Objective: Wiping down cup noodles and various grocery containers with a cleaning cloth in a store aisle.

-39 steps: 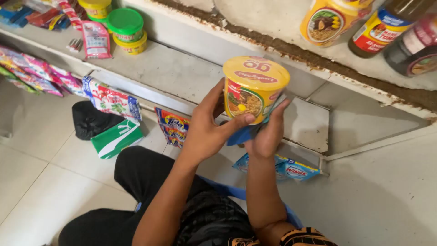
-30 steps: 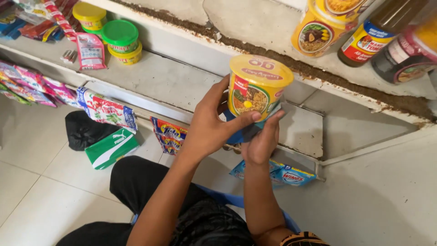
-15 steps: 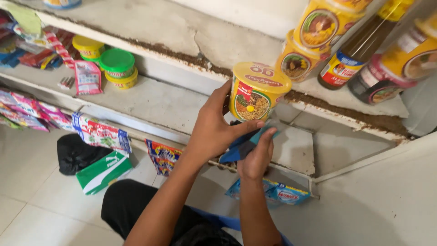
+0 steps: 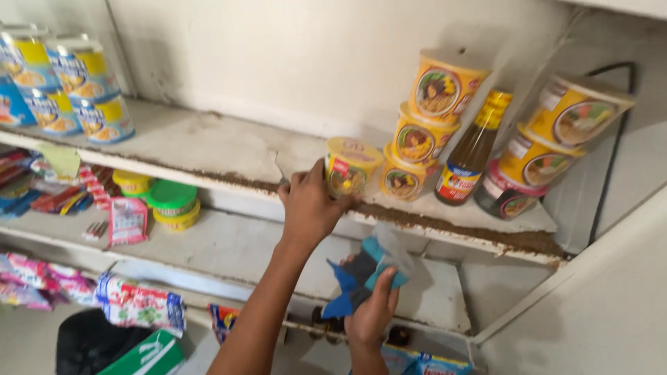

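Left hand (image 4: 309, 208): raised to the upper shelf (image 4: 208, 156), fingers closed around the yellow noodle cup (image 4: 349, 167).
Noodle cup: upright at the front edge of the upper shelf, just beside a stack of three similar cups (image 4: 420, 125).
Right hand (image 4: 372, 312): lower, in front of the middle shelf (image 4: 236, 246), fingers gripping a blue cloth (image 4: 361, 274).
Blue cloth: bunched, sticking up out of the right hand, below the cup.
Bottle (image 4: 472, 156): dark, yellow cap, standing right of the stack.
Green-lidded tubs (image 4: 170, 203): on the middle shelf, to the left.
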